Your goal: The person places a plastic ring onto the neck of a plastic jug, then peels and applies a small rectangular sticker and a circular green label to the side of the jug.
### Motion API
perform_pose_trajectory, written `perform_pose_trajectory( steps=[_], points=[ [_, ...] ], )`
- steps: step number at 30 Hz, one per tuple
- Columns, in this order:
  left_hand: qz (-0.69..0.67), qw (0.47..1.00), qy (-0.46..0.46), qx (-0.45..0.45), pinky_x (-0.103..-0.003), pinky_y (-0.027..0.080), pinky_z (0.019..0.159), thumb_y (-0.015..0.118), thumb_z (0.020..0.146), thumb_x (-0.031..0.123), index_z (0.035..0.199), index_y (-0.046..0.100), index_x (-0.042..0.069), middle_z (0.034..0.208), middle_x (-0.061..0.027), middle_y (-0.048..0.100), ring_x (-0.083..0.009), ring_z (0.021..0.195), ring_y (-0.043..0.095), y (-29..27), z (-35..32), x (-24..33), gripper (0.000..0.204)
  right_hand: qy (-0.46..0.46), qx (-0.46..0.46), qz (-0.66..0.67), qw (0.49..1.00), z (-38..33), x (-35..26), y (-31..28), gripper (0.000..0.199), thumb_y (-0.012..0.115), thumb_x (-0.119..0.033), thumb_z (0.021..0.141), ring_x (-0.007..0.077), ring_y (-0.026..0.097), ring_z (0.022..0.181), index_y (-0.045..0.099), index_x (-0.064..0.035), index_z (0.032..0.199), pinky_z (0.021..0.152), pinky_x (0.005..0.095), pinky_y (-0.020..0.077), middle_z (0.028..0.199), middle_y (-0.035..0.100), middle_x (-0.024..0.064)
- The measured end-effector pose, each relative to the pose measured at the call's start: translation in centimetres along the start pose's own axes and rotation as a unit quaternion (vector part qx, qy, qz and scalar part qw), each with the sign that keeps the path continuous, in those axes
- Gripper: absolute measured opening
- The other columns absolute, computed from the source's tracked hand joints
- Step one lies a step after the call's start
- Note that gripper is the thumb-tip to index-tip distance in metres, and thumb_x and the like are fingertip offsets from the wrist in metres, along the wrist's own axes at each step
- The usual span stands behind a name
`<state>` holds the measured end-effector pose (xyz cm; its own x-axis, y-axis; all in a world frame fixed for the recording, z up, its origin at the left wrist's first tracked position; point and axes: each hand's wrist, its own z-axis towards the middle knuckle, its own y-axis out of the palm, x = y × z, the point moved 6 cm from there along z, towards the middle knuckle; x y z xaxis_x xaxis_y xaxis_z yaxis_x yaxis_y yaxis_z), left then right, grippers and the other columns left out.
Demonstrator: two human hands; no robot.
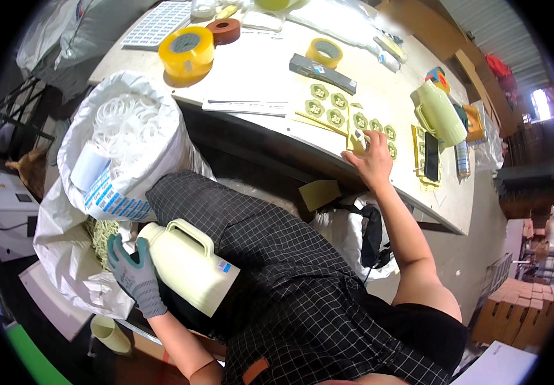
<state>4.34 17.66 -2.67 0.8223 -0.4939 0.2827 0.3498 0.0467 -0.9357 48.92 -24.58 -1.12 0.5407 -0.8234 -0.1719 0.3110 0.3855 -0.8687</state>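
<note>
A cream plastic jug [190,266] with a handle lies tilted across my lap, a small blue-and-white label near its base. My left hand [136,273], in a grey glove with green fingertips, rests at the jug's narrow end. Its fingers stretch out past the jug and its thumb lies near the neck. My bare right hand [374,162] reaches over the table's front edge to a sheet of round green-and-gold stickers [376,126]. Thumb and forefinger are apart at the sheet, beside a small whitish bit. Another sticker sheet [326,106] lies to the left.
On the white table [258,70] are yellow tape rolls [187,52], a dark grey long box [323,73], a second cream jug [439,114] and a phone [431,156]. A white sack [177,144] of clear plastic rings stands at my left. Below it sits a cream cup-shaped piece [111,335].
</note>
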Motion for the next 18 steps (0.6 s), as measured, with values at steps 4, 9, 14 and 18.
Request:
perform_pose_trajectory(
  steps=[4,9,14,18],
  points=[
    [-0.043,0.992,0.090,-0.072,-0.050,0.043,0.112,0.071,0.098,0.036,0.136,0.060,0.003,0.142,-0.0194,0.060,-0.0392,0.132,0.055,1.2,0.1,1.8,0.052,0.041,-0.002,0.052,0.998,-0.1,2.1,2.7,0.040,0.084,-0.026,0.081,0.0341,0.070,0.082,0.066,-0.0092,0.112,0.073,0.0430,0.0575,0.102,0.068,0.0109],
    [-0.126,0.986,0.017,-0.105,-0.049,0.045,0.109,0.067,0.100,0.030,0.133,0.062,0.002,0.137,-0.0182,0.062,-0.0376,0.127,0.058,2.7,-0.5,1.7,0.043,0.091,0.081,0.110,0.986,-0.5,4.7,2.7,0.029,0.069,-0.002,0.078,0.0372,0.070,0.084,0.069,-0.0080,0.106,0.075,0.0429,0.0566,0.097,0.070,0.0142],
    [-0.104,0.988,0.042,-0.108,-0.046,0.046,0.111,0.066,0.103,0.027,0.134,0.063,0.001,0.139,-0.0187,0.062,-0.0367,0.128,0.059,2.5,-0.7,2.1,0.041,-0.017,0.125,0.139,0.982,4.0,-0.9,0.5,0.034,0.066,0.002,0.075,0.0379,0.068,0.088,0.064,-0.0084,0.108,0.075,0.0451,0.0548,0.105,0.066,0.0127],
    [-0.077,0.991,0.055,-0.099,-0.048,0.045,0.110,0.065,0.102,0.027,0.132,0.063,0.001,0.137,-0.0182,0.063,-0.0382,0.127,0.058,2.0,-0.7,3.2,0.040,-0.008,0.007,0.115,0.993,7.7,-5.4,5.6,0.036,0.073,-0.006,0.077,0.0364,0.070,0.093,0.064,-0.0100,0.112,0.078,0.0462,0.0583,0.113,0.064,0.0109]
  ],
)
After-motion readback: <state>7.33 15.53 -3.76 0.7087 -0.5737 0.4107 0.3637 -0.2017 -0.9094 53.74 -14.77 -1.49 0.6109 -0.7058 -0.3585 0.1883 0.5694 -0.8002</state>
